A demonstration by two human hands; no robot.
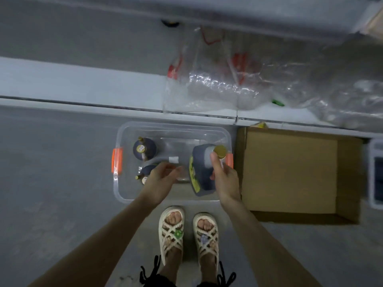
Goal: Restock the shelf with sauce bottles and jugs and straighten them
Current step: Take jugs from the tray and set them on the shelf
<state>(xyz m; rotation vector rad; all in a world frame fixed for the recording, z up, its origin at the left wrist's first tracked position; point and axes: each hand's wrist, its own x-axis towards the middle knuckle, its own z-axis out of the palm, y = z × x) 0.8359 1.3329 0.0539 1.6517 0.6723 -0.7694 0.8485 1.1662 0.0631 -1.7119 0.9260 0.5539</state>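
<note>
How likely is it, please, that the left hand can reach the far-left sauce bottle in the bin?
Probably yes: the bin is lidless, the sauce bottle stands upright beyond the left hand, and nothing lies between them; the jug in the right hand sits aside.

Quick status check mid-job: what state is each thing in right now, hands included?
Clear bin: lid off.
Jug: standing in the bin, gold cap on.
Right hand: grips the jug.
Left hand: relaxed over the bin, holding nothing.
Rear bottle: upright, capped.
Front bottle: partly hidden by the left hand.
Cardboard box: open.
Plastic bags: crumpled on the shelf.
</note>
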